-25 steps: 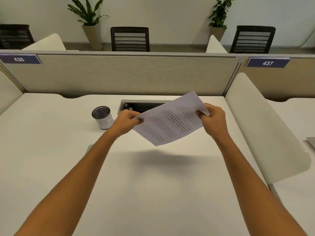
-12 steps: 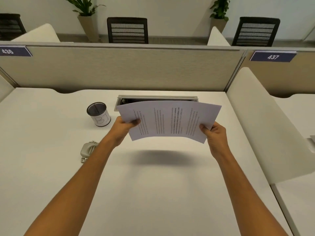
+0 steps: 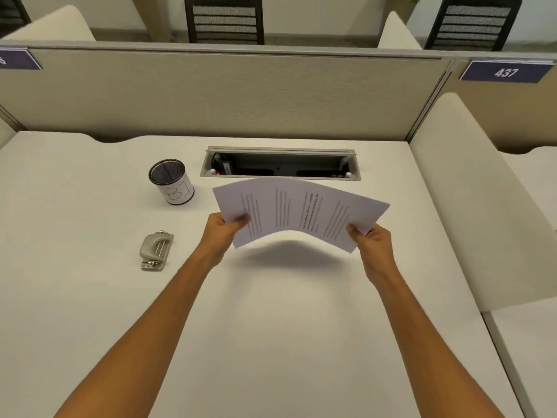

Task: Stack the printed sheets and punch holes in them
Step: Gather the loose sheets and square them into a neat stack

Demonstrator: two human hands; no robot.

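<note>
The printed sheets are held as one stack above the white desk, turned sideways and bowed upward in the middle. My left hand pinches their left short edge, thumb on top. My right hand grips the right short edge the same way. A grey metal hole punch lies on the desk to the left of my left forearm, apart from the paper.
A mesh pen cup marked "B1" stands behind the punch. An open cable tray is sunk into the desk just beyond the sheets. A beige partition closes the back, and a cream divider lines the right side.
The sheets turned from a tilted diagonal to a level sideways hold and came lower and nearer, with both hands now at the short edges. The view tipped down, bringing the hole punch fully into sight.
</note>
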